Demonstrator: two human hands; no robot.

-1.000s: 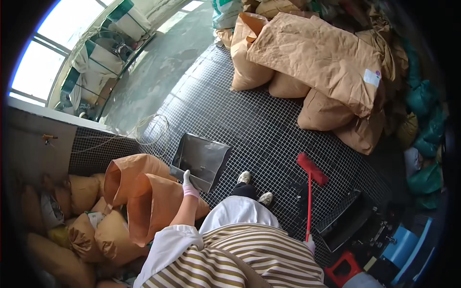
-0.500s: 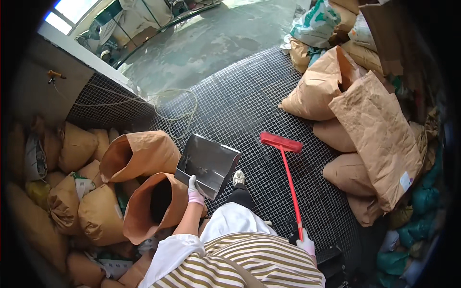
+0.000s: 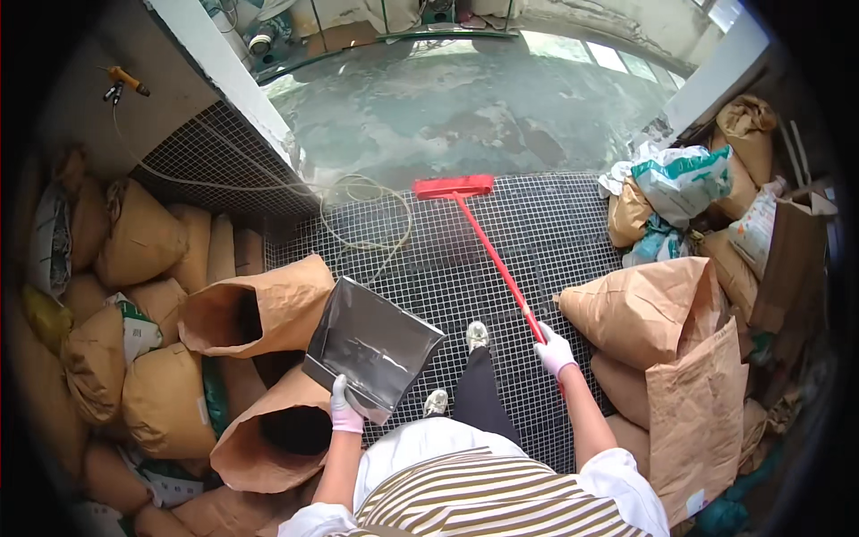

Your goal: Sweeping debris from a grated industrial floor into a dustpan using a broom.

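A dark metal dustpan (image 3: pixel 378 347) tilts in front of my body, its pan facing up. My left hand (image 3: pixel 345 407), in a white and pink glove, is closed on its near edge; part of the fingers is hidden beneath. With my right hand (image 3: pixel 556 350), gloved alike, I grip the red handle of a broom (image 3: pixel 497 253). The broom's red head lies far ahead on the gridded mat, close to where the smooth floor starts. Two wide-mouthed brown paper sacks, one farther (image 3: pixel 295 291) and one nearer (image 3: pixel 246 443), stand just left of the dustpan.
Filled sacks (image 3: pixel 165 403) are piled along the left. On the right lie more brown paper sacks (image 3: pixel 640 309) and a white-green bag (image 3: pixel 684 183). A pale hose (image 3: pixel 410 219) coils on the black grid mat (image 3: pixel 537 210). Beyond lies a greenish floor (image 3: pixel 465 116) between wall ends.
My right hand has moved forward, and the broom head has shifted far ahead toward the mat's edge. The view has turned to the right. The dustpan remains in my left hand.
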